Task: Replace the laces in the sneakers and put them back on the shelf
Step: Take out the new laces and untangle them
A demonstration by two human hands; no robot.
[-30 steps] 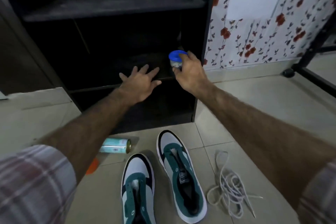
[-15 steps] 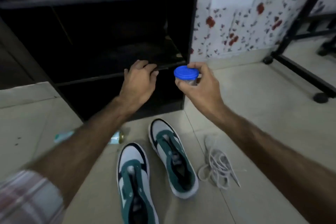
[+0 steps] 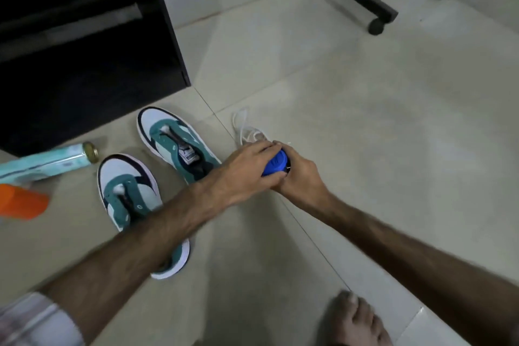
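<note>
Head view shows two green-and-white sneakers on the tiled floor, both without laces: one sneaker [image 3: 179,143] lies at centre left with its toe toward the top of the frame; the other sneaker [image 3: 132,199] lies just left of it and lower, its heel half crossed by the left forearm; a loose white lace [image 3: 247,129] lies in a tangle just right of the upper sneaker, partly hidden behind the hands; right of centre, the left hand [image 3: 250,168] curls its fingers over the blue lid [image 3: 275,166] of a small jar, and the right hand [image 3: 300,180] is wrapped around the jar from below, the two hands touching; the dark shelf [image 3: 84,45] fills the upper left; a pale spray can [image 3: 47,163] lies on its side at the left edge, an orange cap [image 3: 19,201] just below it; a bare foot [image 3: 359,320] shows at the bottom right.
</note>
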